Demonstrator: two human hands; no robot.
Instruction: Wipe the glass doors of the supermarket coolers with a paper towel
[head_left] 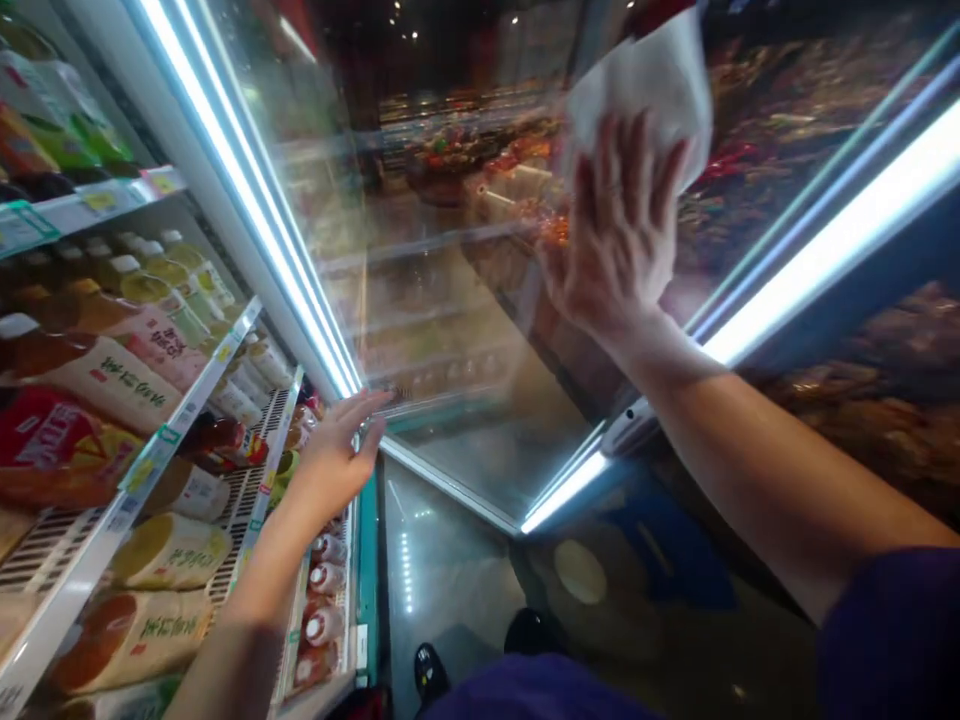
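Note:
My right hand (619, 225) lies with its fingers stretched out over a white cloth (675, 80), holding it against the glass door (457, 330). The cloth and fingertips are blurred by motion. Bright light strips run along both sides of the glass, and its lower corner (521, 528) stands out over the floor. My left hand (341, 450) is at the fridge's edge beside the light strip (300, 290). Its fingers are extended with the thumb apart, and nothing shows in it. Whether its fingertips touch the frame, I cannot tell.
At left, fridge shelves hold several bottled drinks (172, 550) behind price rails (187, 410). Small bottles (324, 580) stand on the bottom shelf. My shoes (429, 672) are on the shiny floor (450, 580). Blurred goods (885, 360) appear beyond the door at right.

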